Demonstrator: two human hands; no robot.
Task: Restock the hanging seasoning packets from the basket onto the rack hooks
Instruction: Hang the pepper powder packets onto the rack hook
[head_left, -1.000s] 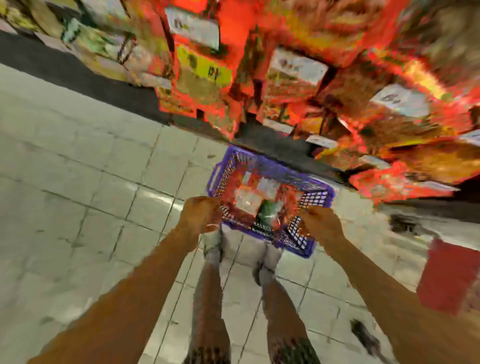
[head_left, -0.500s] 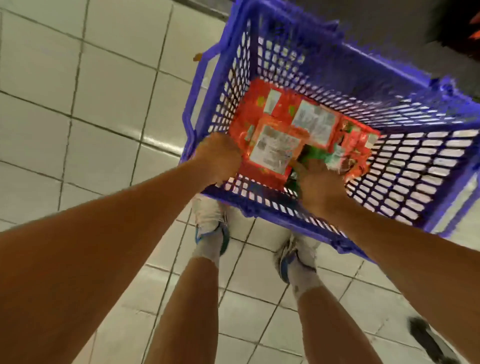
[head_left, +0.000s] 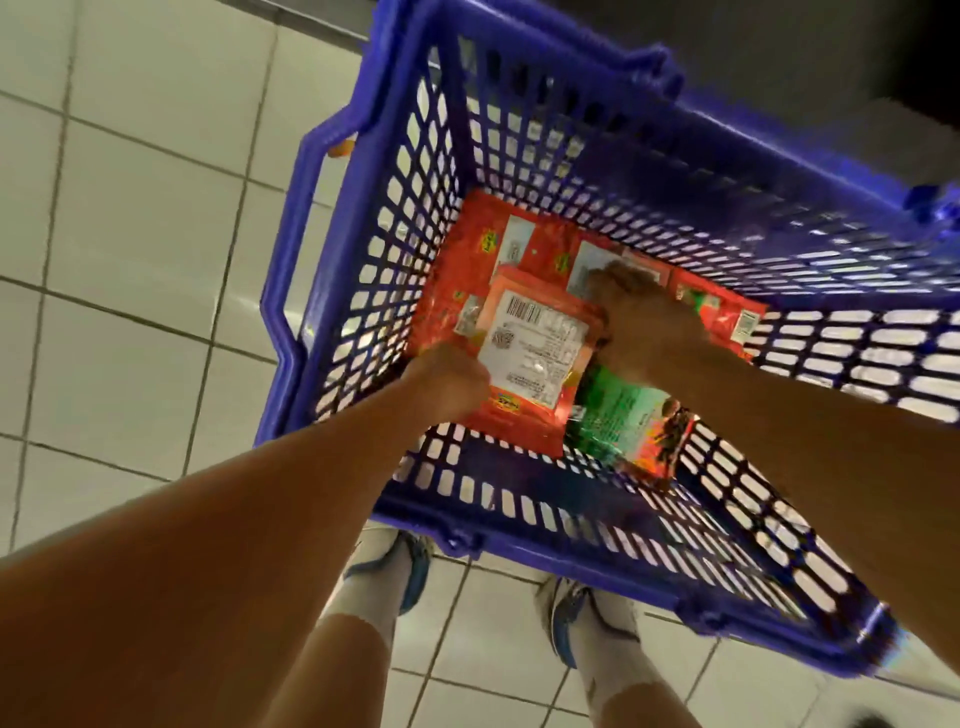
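Right hand (head_left: 644, 317) shifted onto packet (head_left: 535, 348) (left hand (head_left: 449, 382) grip opposite).

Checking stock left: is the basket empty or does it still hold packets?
Not empty. Red packets and a green packet lie on the blue basket's floor, both hands among them.

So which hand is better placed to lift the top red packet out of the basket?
Likely the left hand: it already grips the top red packet at its near corner. The right hand lies further in, on other packets.
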